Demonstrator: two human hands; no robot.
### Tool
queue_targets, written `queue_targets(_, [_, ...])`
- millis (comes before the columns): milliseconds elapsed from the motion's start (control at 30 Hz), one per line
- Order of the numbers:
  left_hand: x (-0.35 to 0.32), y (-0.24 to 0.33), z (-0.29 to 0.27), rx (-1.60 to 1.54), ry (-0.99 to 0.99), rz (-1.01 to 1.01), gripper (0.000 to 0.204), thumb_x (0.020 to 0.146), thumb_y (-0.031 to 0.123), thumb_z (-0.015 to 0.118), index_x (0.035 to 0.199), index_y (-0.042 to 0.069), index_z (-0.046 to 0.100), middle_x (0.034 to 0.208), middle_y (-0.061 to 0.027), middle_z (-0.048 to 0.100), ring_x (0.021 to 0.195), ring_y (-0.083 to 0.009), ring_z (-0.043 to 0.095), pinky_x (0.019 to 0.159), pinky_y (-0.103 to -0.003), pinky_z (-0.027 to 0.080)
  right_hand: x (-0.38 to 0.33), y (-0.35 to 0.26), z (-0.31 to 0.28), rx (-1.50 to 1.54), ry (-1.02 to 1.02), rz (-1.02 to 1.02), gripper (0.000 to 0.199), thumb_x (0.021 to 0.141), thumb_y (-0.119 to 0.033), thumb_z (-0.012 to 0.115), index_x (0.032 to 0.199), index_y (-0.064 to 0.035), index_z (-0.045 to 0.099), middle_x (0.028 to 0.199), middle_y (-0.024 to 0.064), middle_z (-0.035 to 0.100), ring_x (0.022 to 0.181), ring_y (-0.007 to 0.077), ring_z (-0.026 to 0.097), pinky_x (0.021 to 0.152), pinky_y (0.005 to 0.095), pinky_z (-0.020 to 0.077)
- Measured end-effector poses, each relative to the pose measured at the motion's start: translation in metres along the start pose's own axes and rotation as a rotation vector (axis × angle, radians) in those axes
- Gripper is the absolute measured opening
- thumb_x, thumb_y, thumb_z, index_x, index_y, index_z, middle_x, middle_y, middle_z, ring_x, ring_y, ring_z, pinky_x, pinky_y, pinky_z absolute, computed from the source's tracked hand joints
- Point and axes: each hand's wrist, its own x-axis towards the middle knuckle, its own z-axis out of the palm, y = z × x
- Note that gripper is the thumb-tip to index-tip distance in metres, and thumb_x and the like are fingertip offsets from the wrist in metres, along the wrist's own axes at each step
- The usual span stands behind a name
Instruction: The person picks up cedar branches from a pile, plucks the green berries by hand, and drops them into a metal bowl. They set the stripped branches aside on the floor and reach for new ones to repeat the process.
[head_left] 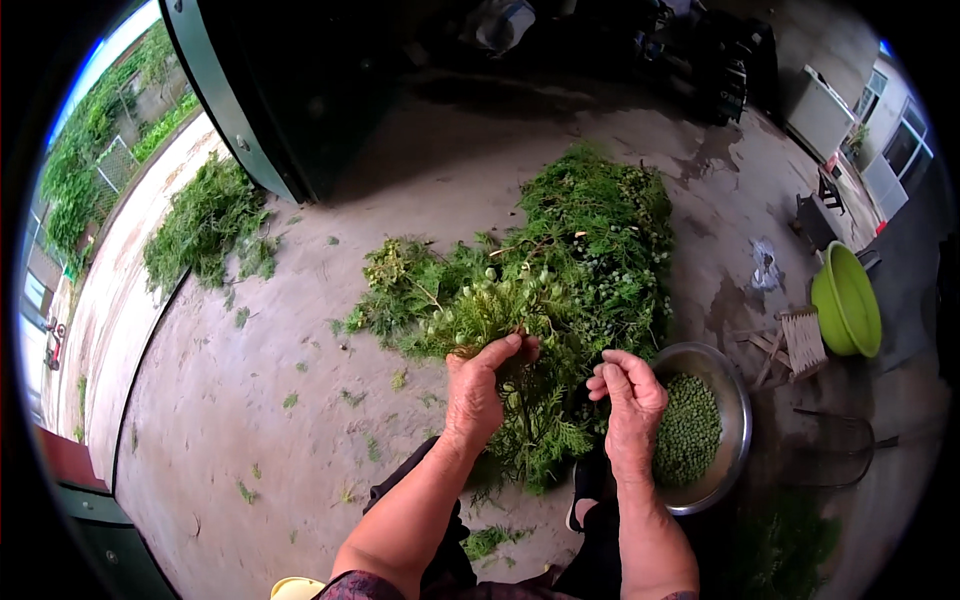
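Bare forearms [405, 520] reach up from the lower edge to two hands over the greenery. With thumb and forefinger pinched together, the left hand [473, 398] grips a sprig [490, 312], which fans out beyond it, against the near part of the pile, with pale green berries showing among its leaves. The right hand [632, 405] is apart from the sprig, its fingers curled narrowly toward the thumb; whether a berry sits between them I cannot tell.

Some picking looks done: a steel bowl [739, 400], just beyond the right wrist, holds many loose green berries [688, 425], with bare metal showing around them. Much seems left. The pile [600, 215] ahead of the hands is broad and dense, and berries dot its right side, so I would judge the work well short of its end. Even the held sprig carries a good many.

Farther off to the left, near the green door [235, 120], lies a second heap [205, 225]. It may be stripped cuttings, but it is too far off to be sure. Small scraps [290, 400] are scattered across the floor between.
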Motion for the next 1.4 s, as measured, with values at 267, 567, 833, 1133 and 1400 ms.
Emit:
queue_targets(267, [-0.012,-0.008,0.004,0.298,-0.101,-0.064,0.013,0.076,0.014,0.064,0.07,0.003,0.058,0.053,-0.0012,0.05,0.042,-0.0106,0.041,0.042,-0.026,0.031,-0.006,-0.003,0.024,-0.128,-0.14,-0.247,0.023,0.08,0.004,0.058,0.101,-0.0028,0.061,0.08,0.0035,0.058,0.069,0.0098,0.057,0.062,0.0213,0.0472])
queue_targets(567, [-0.023,-0.014,0.013,0.274,-0.155,-0.138,0.01,0.073,0.005,0.066,0.081,0.003,0.062,0.071,-0.0012,0.058,0.059,-0.0095,0.052,0.053,-0.023,0.042,-0.004,0.001,0.013,-0.362,-0.124,-0.255,0.026,0.075,0.001,0.065,0.101,-0.0035,0.062,0.072,0.0048,0.057,0.063,0.0116,0.055,0.055,0.0233,0.0456])
queue_targets(833, [-0.025,-0.016,0.021,0.362,-0.229,-0.112,0.015,0.071,0.004,0.062,0.085,0.004,0.06,0.074,0.0006,0.058,0.061,-0.0088,0.051,0.054,-0.023,0.04,-0.001,-0.004,0.007,-0.167,-0.134,0.003,0.007,0.085,-0.009,0.057,0.087,-0.0028,0.058,0.064,-0.001,0.053,0.051,0.0061,0.049,0.047,0.0188,0.0402])
queue_targets(1133, [-0.012,-0.024,0.004,0.07,-0.179,-0.238,0.015,0.075,0.003,0.062,0.072,0.01,0.049,0.051,0.007,0.036,0.043,-0.0068,0.03,0.047,-0.026,0.03,0.02,-0.015,-0.02,0.735,-0.102,0.286,0.009,0.086,-0.009,0.053,0.092,-0.0033,0.053,0.075,0.0067,0.056,0.059,0.0131,0.052,0.049,0.0239,0.0396])
queue_targets(1400, [-0.018,-0.016,0.01,0.102,-0.145,-0.267,0.021,0.071,0.0,0.066,0.085,0.008,0.053,0.062,0.0044,0.047,0.046,-0.0072,0.037,0.046,-0.025,0.032,0.014,-0.003,-0.019,0.266,-0.259,0.35,0.022,0.088,-0.019,0.055,0.101,-0.0021,0.06,0.075,-0.0006,0.054,0.058,0.004,0.045,0.047,0.0163,0.0341])
